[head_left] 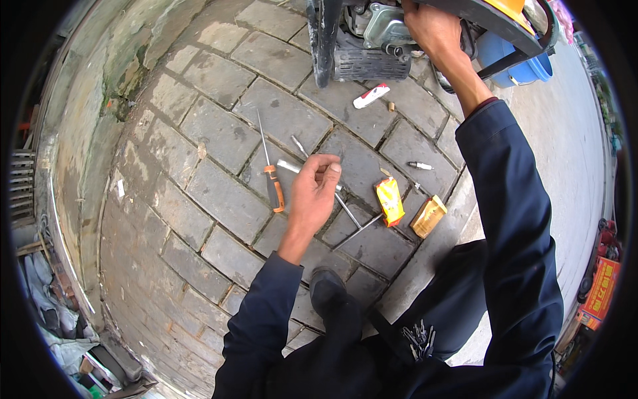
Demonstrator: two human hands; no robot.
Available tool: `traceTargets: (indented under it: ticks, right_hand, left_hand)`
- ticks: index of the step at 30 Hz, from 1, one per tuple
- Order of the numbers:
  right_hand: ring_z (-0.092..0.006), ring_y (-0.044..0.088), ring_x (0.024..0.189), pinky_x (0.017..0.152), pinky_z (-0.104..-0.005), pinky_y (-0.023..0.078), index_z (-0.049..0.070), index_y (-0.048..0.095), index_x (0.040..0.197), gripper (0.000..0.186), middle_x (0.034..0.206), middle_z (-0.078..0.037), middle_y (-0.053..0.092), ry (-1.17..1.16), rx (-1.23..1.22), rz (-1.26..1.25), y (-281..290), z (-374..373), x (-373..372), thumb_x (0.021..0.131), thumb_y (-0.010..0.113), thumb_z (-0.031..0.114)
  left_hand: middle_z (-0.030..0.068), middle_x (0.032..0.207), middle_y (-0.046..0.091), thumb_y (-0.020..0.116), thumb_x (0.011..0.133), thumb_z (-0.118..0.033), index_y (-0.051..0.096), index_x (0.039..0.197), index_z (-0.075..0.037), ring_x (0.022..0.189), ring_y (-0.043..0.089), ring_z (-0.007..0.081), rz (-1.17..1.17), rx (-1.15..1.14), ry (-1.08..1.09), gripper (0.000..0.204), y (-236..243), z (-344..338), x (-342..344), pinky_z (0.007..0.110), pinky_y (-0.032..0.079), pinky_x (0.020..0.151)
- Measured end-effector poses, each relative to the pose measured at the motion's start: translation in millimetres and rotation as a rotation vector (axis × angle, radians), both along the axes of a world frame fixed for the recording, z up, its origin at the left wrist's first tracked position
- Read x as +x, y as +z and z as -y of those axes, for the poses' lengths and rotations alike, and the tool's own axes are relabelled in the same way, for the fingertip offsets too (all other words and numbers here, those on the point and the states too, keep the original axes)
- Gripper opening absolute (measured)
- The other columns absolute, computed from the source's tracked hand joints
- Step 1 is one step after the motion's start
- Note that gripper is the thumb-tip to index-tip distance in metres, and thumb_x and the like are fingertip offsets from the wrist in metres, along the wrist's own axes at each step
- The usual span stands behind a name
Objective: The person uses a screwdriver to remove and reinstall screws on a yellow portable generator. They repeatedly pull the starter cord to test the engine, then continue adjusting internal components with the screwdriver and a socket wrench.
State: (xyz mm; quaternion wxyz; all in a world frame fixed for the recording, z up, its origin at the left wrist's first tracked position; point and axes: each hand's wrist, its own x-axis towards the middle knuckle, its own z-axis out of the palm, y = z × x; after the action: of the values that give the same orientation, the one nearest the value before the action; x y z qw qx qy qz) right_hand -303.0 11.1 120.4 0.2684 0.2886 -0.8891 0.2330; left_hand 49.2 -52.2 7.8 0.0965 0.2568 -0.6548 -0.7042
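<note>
My right hand (435, 32) reaches up into a small engine (385, 26) in a black metal frame; its fingertips are hidden at the picture's edge. Over the paving my left hand (315, 189) hangs with fingers curled and thumb pressed against them. Whether it holds anything small cannot be seen. Just behind it are a metal tube (288, 165) and a T-handle wrench (350, 216), both partly covered by the hand. Left of them lies an orange and black screwdriver (274, 189). A spark plug (420, 165), a yellow packet (391, 201) and a golden-brown box (428, 216) lie to the right.
Near the engine lie a red and white item (371, 96) and a small tan piece (391, 106). A blue bucket (525, 63) stands behind the frame. A stained wall (93, 133) runs along the left. My shoe (327, 292) is below my left hand.
</note>
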Motion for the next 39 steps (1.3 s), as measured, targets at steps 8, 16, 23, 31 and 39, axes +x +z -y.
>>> traceTargets:
  ticks: [8, 16, 23, 31, 39]
  right_hand:
    - [-0.0482, 0.067, 0.095, 0.082, -0.0552, 0.054, 0.000, 0.072, 0.104, 0.030, 0.100, -0.028, 0.071, 0.030, 0.038, 0.011, -2.8, -2.5, -3.5, 0.091, 0.064, 0.026]
    - [-0.0485, 0.067, 0.097, 0.085, -0.0549, 0.054, 0.000, 0.070, 0.109, 0.032, 0.103, -0.028, 0.071, -0.002, 0.011, 0.071, 2.2, -3.6, 3.3, 0.092, 0.064, 0.027]
    - [-0.0497, 0.065, 0.102, 0.089, -0.0555, 0.052, -0.001, 0.070, 0.109, 0.033, 0.107, -0.030, 0.069, 0.029, 0.059, -0.024, 1.6, -0.8, 0.0, 0.093, 0.062, 0.026]
    - [-0.0502, 0.066, 0.097, 0.086, -0.0554, 0.054, -0.003, 0.070, 0.105, 0.032, 0.102, -0.032, 0.070, 0.023, 0.060, 0.069, 4.5, -2.8, 2.5, 0.092, 0.061, 0.024]
    - [-0.0501, 0.066, 0.095, 0.084, -0.0564, 0.054, -0.003, 0.070, 0.102, 0.030, 0.099, -0.031, 0.070, -0.003, 0.028, 0.103, 0.6, -1.6, 0.3, 0.090, 0.061, 0.022]
  left_hand:
    - [0.0070, 0.107, 0.068, 0.061, 0.106, -0.023, 0.063, 0.123, -0.001, 0.095, 0.065, 0.0139, 0.010, -0.002, -0.014, 0.028, 1.7, -1.8, -0.6, 0.029, 0.052, 0.086]
    - [0.0052, 0.104, 0.067, 0.062, 0.106, -0.024, 0.064, 0.121, -0.001, 0.092, 0.062, 0.0127, 0.021, -0.004, -0.013, 0.028, 4.1, -0.9, -0.4, 0.029, 0.051, 0.084]
    - [0.0015, 0.098, 0.065, 0.065, 0.105, -0.023, 0.066, 0.117, -0.001, 0.086, 0.056, 0.0091, 0.001, 0.011, 0.018, 0.025, 2.6, -2.4, -1.6, 0.026, 0.050, 0.079]
    - [0.0012, 0.097, 0.066, 0.065, 0.104, -0.023, 0.066, 0.116, -0.002, 0.087, 0.056, 0.0085, -0.005, -0.001, 0.027, 0.024, 0.0, -2.1, -1.6, 0.026, 0.050, 0.079]
    - [0.0014, 0.097, 0.066, 0.065, 0.104, -0.022, 0.066, 0.116, -0.002, 0.087, 0.057, 0.0084, 0.003, -0.003, 0.029, 0.023, -0.1, -0.8, -1.4, 0.026, 0.050, 0.079]
